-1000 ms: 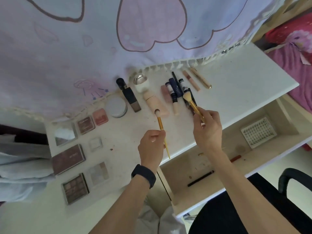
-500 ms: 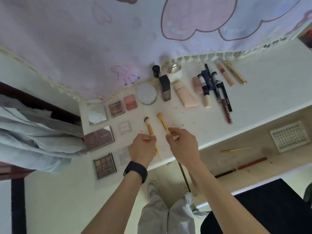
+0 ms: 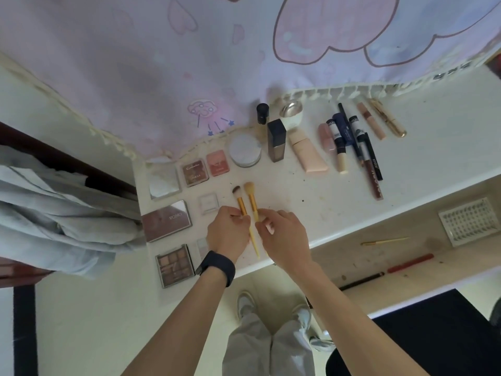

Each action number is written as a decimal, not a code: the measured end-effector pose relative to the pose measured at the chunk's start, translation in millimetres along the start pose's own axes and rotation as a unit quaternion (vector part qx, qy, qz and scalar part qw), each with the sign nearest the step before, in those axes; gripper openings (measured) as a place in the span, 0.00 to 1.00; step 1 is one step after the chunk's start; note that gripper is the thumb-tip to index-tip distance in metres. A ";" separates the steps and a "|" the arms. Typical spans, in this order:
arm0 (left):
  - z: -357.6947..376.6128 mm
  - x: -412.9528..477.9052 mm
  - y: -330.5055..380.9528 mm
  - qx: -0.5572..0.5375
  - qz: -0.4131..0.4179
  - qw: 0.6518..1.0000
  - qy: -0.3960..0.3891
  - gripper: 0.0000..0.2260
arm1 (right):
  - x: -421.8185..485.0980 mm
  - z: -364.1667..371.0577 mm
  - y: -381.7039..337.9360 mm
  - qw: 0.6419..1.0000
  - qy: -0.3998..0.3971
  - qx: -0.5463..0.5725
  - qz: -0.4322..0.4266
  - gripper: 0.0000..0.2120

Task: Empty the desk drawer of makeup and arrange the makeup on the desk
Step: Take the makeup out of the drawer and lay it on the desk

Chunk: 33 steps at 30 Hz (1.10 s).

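A white surface (image 3: pixel 311 196) runs along a wall draped with a pastel cloth (image 3: pixel 189 63) printed with hearts, and makeup is laid out across it in rows. At its near edge, two gold-handled brushes lie side by side, bristles pointing toward the cloth: the dark-tipped brush (image 3: pixel 239 199) on the left and the pale-tipped brush (image 3: pixel 251 198) just beside it. The left hand (image 3: pixel 229 234), a dark band on its wrist, has its grip closed round the handle of the dark-tipped brush; the right hand (image 3: pixel 284 240) pinches the handle of the pale-tipped one between fingertips. Left of the hands sit the palettes (image 3: pixel 166 220) and small compacts; farther back stand a round powder jar (image 3: pixel 245 150), a dark bottle (image 3: pixel 276 139) and a pink tube (image 3: pixel 309 153), then a cluster of pencils and lip tubes (image 3: pixel 360 142). To the right the open drawer (image 3: pixel 406 256) holds a thin gold brush (image 3: pixel 385 241), a red pencil (image 3: pixel 410 263), a black pencil (image 3: pixel 363 280) and a white tray (image 3: pixel 469 225).
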<state>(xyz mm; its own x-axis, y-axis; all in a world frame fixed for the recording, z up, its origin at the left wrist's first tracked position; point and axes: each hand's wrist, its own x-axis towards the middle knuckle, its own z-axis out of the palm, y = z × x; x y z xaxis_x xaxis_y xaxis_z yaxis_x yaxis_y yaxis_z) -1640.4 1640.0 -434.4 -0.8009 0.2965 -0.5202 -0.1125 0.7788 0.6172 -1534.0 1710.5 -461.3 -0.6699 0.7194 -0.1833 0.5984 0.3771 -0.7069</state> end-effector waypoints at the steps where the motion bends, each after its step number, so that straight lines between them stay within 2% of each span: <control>1: -0.2 0.3 -0.3 -0.011 -0.001 1.000 -0.005 0.03 | 0.4 0.3 0.2 1.000 0.004 0.005 -0.004 0.13; 7: -6.1 -7.1 2.3 -0.035 0.013 0.999 -0.027 0.04 | -14.9 -10.3 4.5 0.998 -0.007 0.063 -0.007 0.15; 11: -6.8 -31.7 14.1 -0.022 0.101 0.994 -0.039 0.03 | -49.5 -32.4 24.0 0.991 0.018 0.125 0.042 0.13; 14: 15.2 -59.5 23.4 0.001 0.172 0.980 -0.101 0.04 | -84.7 -53.9 49.8 0.988 0.072 0.115 0.076 0.11; 16: 42.2 -78.5 24.3 0.032 0.219 0.960 -0.171 0.04 | -106.0 -69.4 72.6 0.988 0.106 0.076 0.087 0.09; 19: 94.0 -103.4 16.7 0.126 0.304 0.909 -0.256 0.05 | -129.8 -93.1 109.9 0.988 0.112 0.002 0.109 0.08; 22: 150.6 -109.2 4.1 0.222 0.316 0.860 -0.334 0.12 | -138.4 -114.1 151.0 0.982 0.108 -0.103 0.111 0.10; 25: 202.2 -94.6 1.9 0.312 0.321 0.819 -0.358 0.15 | -123.4 -136.9 194.1 0.968 0.033 -0.208 0.136 0.09; 30: 269.2 -69.6 13.6 0.418 0.406 0.782 -0.220 0.21 | -74.0 -165.8 255.1 0.935 -0.108 -0.287 0.178 0.17; 33: 288.8 -62.9 16.5 0.446 0.417 0.766 -0.202 0.20 | -51.5 -165.0 273.3 0.904 -0.214 -0.316 0.192 0.20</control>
<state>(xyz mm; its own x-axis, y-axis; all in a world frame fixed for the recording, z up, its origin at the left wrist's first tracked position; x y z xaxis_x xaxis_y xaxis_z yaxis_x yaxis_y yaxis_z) -1421.9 1793.9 -562.0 -0.1080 0.9035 -0.4148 0.9298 0.2395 0.2796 -1263.4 1872.7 -532.4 -0.3879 0.6268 -0.6757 0.8633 0.5038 -0.0283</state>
